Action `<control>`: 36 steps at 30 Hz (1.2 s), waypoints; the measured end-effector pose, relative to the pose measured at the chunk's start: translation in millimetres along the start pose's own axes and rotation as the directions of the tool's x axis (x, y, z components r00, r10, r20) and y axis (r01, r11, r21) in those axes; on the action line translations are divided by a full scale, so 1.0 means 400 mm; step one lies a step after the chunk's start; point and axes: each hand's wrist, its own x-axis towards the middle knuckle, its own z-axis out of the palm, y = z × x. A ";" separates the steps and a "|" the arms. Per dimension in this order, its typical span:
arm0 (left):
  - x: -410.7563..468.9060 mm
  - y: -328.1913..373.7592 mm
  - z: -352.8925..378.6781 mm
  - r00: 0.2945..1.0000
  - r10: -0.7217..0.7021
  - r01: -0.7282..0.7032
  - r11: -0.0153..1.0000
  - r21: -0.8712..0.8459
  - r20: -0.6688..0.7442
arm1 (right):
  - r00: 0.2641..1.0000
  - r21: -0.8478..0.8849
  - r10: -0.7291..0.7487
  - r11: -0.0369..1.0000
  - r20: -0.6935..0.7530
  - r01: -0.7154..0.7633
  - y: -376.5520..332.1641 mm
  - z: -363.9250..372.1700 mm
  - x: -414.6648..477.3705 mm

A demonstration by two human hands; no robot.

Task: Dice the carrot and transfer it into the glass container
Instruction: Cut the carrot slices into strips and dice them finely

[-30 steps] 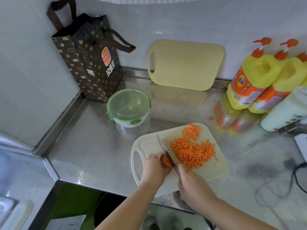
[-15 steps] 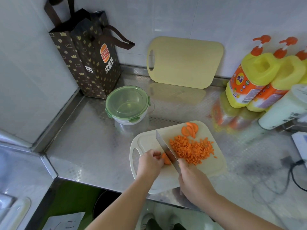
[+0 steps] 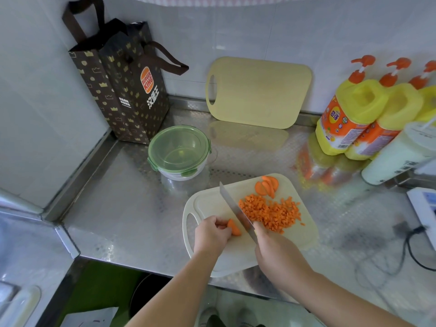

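Standing behind the lidded glass container (image 3: 179, 154), a bag (image 3: 122, 90) reads BURGER KING

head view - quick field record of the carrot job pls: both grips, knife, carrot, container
left grip: pinches carrot chunk on white cutting board
right grip: holds knife, blade just right of the chunk
diced carrot: pile on the board, right of the blade
carrot slices: not yet diced, at the board's far edge
glass container: on the counter behind the board, green lid on, no carrot inside
task state: dicing unfinished, transfer not begun
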 end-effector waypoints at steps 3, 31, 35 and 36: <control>0.002 0.000 0.000 1.000 -0.014 0.014 1.000 -0.004 0.000 | 0.999 -0.080 -0.034 0.996 0.016 0.036 -0.028 0.004 -0.021; 0.018 -0.013 0.001 1.000 -0.023 0.024 0.999 0.029 -0.006 | 0.995 -0.187 0.029 0.982 0.093 -0.011 -0.041 0.057 0.013; 0.013 -0.011 -0.001 1.000 -0.013 0.013 1.000 0.011 -0.006 | 0.996 -0.131 0.045 0.991 0.078 -0.034 -0.034 0.064 0.030; 0.011 -0.012 0.000 1.000 -0.009 0.009 1.000 0.009 -0.007 | 0.997 -0.106 0.043 0.994 0.071 -0.035 -0.026 0.064 0.033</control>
